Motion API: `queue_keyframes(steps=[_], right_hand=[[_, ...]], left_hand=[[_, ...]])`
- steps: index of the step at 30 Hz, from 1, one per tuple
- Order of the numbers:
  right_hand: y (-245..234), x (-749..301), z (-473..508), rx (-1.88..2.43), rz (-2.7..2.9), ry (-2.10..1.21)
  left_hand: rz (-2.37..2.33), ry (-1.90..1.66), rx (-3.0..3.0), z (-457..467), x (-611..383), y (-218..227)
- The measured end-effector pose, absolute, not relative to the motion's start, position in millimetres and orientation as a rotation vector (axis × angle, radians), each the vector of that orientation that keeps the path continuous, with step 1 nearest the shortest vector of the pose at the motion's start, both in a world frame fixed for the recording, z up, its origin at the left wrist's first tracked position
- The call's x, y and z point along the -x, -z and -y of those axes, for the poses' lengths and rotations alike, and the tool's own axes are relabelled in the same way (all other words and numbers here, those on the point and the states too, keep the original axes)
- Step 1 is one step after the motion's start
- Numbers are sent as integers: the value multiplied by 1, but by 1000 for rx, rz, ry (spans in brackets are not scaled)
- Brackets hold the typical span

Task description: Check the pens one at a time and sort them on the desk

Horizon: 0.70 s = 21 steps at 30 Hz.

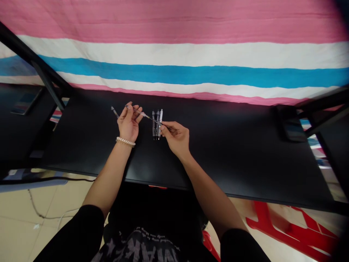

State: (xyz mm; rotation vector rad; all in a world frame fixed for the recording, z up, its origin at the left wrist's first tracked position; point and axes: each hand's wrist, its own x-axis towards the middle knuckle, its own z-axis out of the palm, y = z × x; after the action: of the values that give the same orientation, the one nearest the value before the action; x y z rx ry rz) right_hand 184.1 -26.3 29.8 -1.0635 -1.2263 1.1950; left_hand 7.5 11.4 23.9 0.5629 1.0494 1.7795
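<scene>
A thin, dark, rod-like pen refill (148,117) is pinched at its two ends: its far end is held between the closed fingertips of the left hand (128,123), and its near end is gripped between thumb and forefinger of the right hand (176,137), whose other fingers are curled in. The refill is held slanted, just above the table, and whether it is plastic or metal cannot be made out. A beaded, pearl-coloured bracelet (125,141) is worn on the left wrist. Three slim pens (157,124), two dark and one white-barrelled, are laid side by side and touching between the two hands, their near ends partly hidden by the right fingers. A short dark pen part (115,111) is seen just left of the left hand. All of it is set on a smooth matte black tabletop (240,156), behind which a pink, white and blue striped cloth (191,54) is hung.
</scene>
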Motion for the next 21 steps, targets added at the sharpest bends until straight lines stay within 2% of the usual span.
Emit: queue_keyframes(steps=[8, 13, 17, 21], right_hand=[[-17, -179, 32, 1102, 1287, -1071], [-23, -179, 31, 1132, 1294, -1239], [-22, -184, 28, 1063, 1389, -1121], [-25, -190, 27, 1099, 1399, -1170]], left_hand=[[-959, -1635, -567, 0, -32, -30], [-1000, -1641, -571, -2, -29, -30], [-1008, -1700, -559, -6, -21, -25], [-1011, -1689, -565, -5, -21, -24]])
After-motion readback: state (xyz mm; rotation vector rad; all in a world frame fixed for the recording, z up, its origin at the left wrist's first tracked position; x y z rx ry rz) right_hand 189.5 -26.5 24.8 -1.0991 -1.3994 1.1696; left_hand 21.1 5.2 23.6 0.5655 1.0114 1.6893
